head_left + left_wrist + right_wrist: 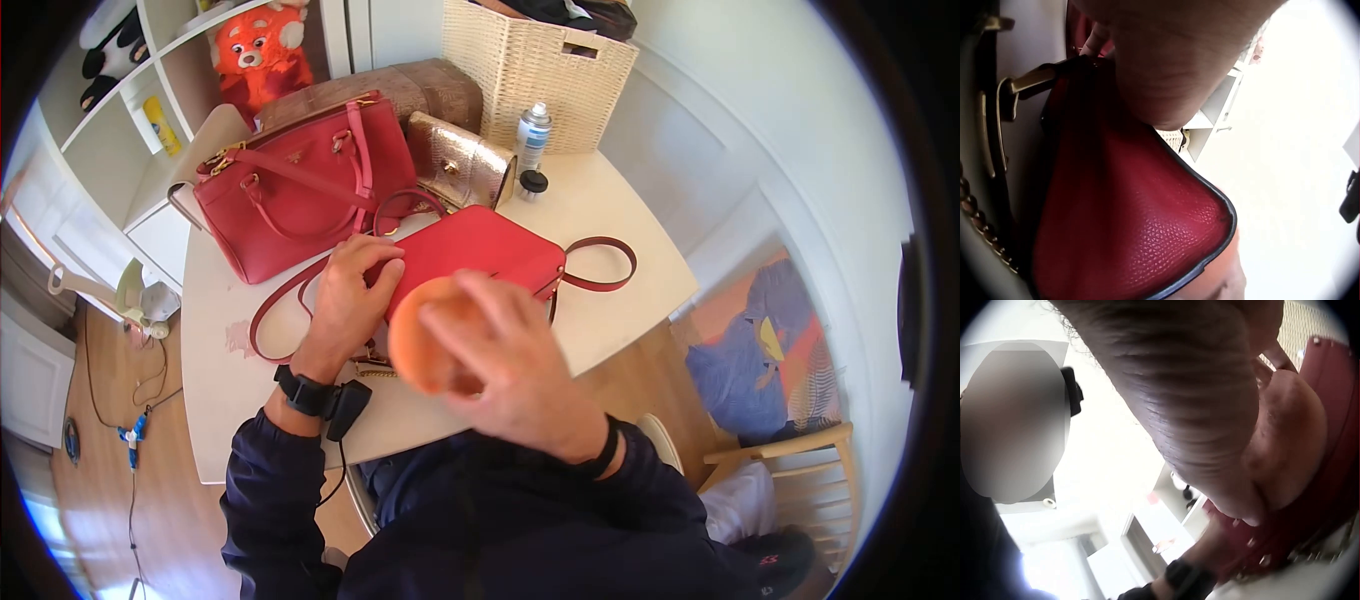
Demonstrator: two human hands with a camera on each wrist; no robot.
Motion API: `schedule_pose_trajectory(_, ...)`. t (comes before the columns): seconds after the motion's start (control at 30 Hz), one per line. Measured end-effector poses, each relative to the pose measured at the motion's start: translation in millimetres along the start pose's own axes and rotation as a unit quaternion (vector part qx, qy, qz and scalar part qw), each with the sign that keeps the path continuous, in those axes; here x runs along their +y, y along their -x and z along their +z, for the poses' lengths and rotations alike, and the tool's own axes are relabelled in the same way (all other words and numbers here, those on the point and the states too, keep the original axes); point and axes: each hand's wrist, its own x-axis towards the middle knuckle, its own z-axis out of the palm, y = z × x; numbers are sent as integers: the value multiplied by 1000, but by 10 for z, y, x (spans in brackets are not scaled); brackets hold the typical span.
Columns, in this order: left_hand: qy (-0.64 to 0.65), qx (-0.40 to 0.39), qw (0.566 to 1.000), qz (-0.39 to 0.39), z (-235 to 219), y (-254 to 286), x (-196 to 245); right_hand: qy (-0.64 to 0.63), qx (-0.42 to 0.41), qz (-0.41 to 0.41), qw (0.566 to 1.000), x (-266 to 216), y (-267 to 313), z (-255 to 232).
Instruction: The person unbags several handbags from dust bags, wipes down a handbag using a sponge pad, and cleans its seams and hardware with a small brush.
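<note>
A red bag [480, 247] lies on the table, its red leather side [1141, 206] close up in the left wrist view. My left hand [350, 285] rests on its left end, with a fingertip [1094, 42] on the leather; the other fingers are partly hidden. Over the bag's near right part, my right hand [515, 365] holds a round orange pad [420, 340] between fingers and thumb. That orange pad [1291, 437] is against or just beside the bag in the right wrist view; contact cannot be told.
Behind stand a larger red handbag [300, 200], a gold clutch [455, 160], a brown case [390, 95] and a woven basket [570, 85]. A spray can [533, 137] and a small black-capped jar [532, 185] are at the back right. A red strap [600, 285] loops rightward.
</note>
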Motion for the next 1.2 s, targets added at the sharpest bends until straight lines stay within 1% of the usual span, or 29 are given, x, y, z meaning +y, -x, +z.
schedule_pose_trajectory(0.03, 2, 2, 1000, -1, -2, 0, -7, 2, 3, 3, 1000, -35, -11, 46)
schedule_pose_trajectory(0.1, 7, 2, 1000, 2, 2, -7, -25, -16, 4, -17, 1000, -51, -10, 85)
schedule_pose_trajectory(0.17, 9, 1, 1000, 2, 6, -4, -42, -25, -3, -12, 1000, 62, -14, -5)
schedule_pose_trajectory(0.27, 2, 4, 1000, 3, -9, 6, 16, 33, 26, 52, 998, 367, 39, -152)
schedule_pose_trajectory(0.3, 0, 4, 1000, -2, -14, 4, 27, 34, 25, 50, 998, 535, 83, -214)
schedule_pose_trajectory(0.37, -16, -5, 1000, -2, -34, 7, 23, 76, 55, 114, 989, 875, 193, -323)
schedule_pose_trajectory(0.4, -33, -16, 999, -2, -39, 6, 22, 78, 56, 114, 989, 971, 233, -374)
schedule_pose_trajectory(0.47, -27, -17, 999, -7, -36, 6, 28, 108, 77, 203, 970, 1088, 275, -452)
schedule_pose_trajectory(0.53, -21, -21, 999, -12, -33, -2, 34, 117, 81, 190, 971, 1087, 281, -446)
schedule_pose_trajectory(0.6, -21, -11, 1000, 11, -33, 5, 34, 125, 85, 183, 971, 1001, 289, -389)
schedule_pose_trajectory(0.67, -10, -9, 1000, 10, -20, 7, 21, 71, 60, 124, 988, 785, 199, -291)
schedule_pose_trajectory(0.7, 4, -3, 1000, 7, -11, 6, 17, 72, 63, 128, 987, 650, 166, -226)
schedule_pose_trajectory(0.77, 4, -8, 1000, 5, -12, 4, 14, 42, 48, 44, 997, 375, 131, -103)
schedule_pose_trajectory(0.83, 4, -10, 1000, 1, -11, -1, 22, 31, 38, 39, 998, 230, 132, -49)
schedule_pose_trajectory(0.9, 1, -6, 1000, 3, -19, 4, 23, 19, 23, 28, 999, 241, 124, -54)
schedule_pose_trajectory(0.97, 3, -5, 1000, 3, -25, 9, 42, 23, 40, 36, 998, 412, 127, -117)
schedule_pose_trajectory(1.0, 5, -5, 1000, 5, -28, 11, 47, 17, 48, 66, 997, 518, 133, -160)
schedule_pose_trajectory(1.03, 5, -1, 1000, 2, -30, 10, 41, 16, 45, 63, 997, 656, 151, -207)
schedule_pose_trajectory(1.1, -2, -1, 1000, 13, -28, 7, 35, 38, 67, 131, 988, 888, 206, -289)
schedule_pose_trajectory(1.13, -2, 1, 1000, 13, -28, 7, 46, 38, 67, 128, 989, 929, 225, -307)
schedule_pose_trajectory(1.2, 1, -4, 1000, 0, -32, 6, 70, 45, 85, 187, 978, 967, 249, -326)
